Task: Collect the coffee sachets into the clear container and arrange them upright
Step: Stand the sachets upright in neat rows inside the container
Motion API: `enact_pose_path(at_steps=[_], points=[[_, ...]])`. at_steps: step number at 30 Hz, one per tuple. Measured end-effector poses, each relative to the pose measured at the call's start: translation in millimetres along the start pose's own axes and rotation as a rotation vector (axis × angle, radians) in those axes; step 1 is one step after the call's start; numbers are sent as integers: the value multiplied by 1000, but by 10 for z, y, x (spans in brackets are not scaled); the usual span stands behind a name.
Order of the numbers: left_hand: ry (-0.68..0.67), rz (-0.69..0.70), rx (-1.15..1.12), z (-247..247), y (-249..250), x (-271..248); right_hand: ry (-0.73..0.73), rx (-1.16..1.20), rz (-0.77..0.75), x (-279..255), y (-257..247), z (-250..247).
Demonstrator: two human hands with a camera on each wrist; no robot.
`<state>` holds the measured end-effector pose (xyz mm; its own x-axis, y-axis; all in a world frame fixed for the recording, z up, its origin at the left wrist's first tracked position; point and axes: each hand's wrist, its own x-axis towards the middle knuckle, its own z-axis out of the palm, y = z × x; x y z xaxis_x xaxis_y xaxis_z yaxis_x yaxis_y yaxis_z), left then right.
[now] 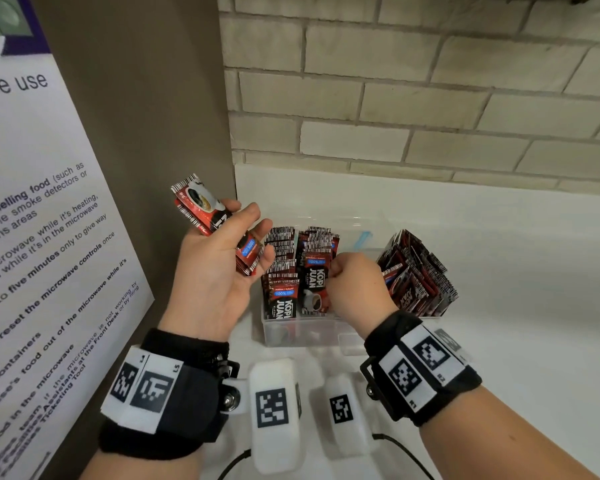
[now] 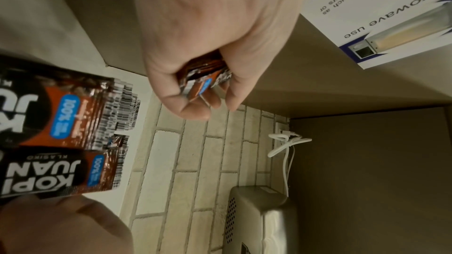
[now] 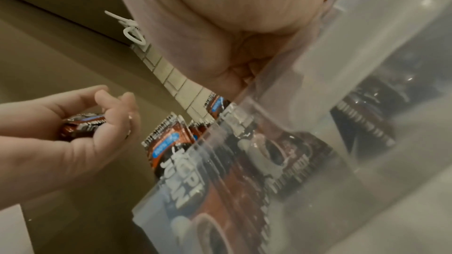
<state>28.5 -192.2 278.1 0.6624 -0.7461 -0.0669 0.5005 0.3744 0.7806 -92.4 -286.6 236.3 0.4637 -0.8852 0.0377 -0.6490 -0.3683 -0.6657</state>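
Observation:
A clear container [image 1: 302, 332] stands on the white counter in the corner. Red and black coffee sachets [image 1: 291, 271] stand upright in two rows in its left part, and a looser tilted stack of sachets [image 1: 416, 275] leans at its right end. My left hand [image 1: 243, 230] is raised left of the container and grips a bundle of sachets [image 1: 208, 213], also seen in the left wrist view [image 2: 203, 78]. My right hand [image 1: 336, 271] is inside the container, fingers curled on the right edge of the front upright sachet [image 1: 314, 282]. Through the container wall [image 3: 367, 65] the rows [image 3: 176, 142] show.
A brown side panel with a microwave-use notice [image 1: 32, 237] rises close on the left. A brick wall [image 1: 395, 98] backs the white counter [image 1: 534, 306]. The left wrist view shows a metal appliance [image 2: 264, 219] and a white cable [image 2: 286, 142] further along.

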Motion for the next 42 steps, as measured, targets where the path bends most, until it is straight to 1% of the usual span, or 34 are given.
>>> enact_pose_path(at_steps=[7, 17, 21, 26, 28, 31, 33, 34, 36, 38, 40, 42], points=[[-7, -12, 7, 19, -12, -23, -47, -111, 47, 36, -28, -53], [-14, -16, 16, 17, -14, -36, -52, -216, 69, 81, -34, -36], [-12, -35, 12, 32, -10, -42, 1, -129, 56, 67, 3, -15], [-57, -127, -26, 34, 21, -60, 57, -86, 16, 48, 59, 2], [-69, -135, -29, 43, 32, -65, 91, -67, -17, 23, 51, -15], [-100, -110, 14, 68, 36, -94, 198, 54, -130, -50, -59, -109], [-118, -104, 83, 82, 25, -119, 236, 258, -205, -119, -200, -204], [-123, -106, 115, 82, 17, -127, 209, 403, -209, -169, -285, -256], [-132, -113, 166, 81, 6, -133, 88, 651, -185, -254, -412, -340], [-161, -126, 208, 81, -6, -135, 13, 684, -206, -291, -468, -389], [-207, -136, 255, 78, -19, -146, 5, 652, -239, -281, -475, -404], [-255, -145, 297, 74, -23, -157, 18, 651, -240, -260, -464, -412]])
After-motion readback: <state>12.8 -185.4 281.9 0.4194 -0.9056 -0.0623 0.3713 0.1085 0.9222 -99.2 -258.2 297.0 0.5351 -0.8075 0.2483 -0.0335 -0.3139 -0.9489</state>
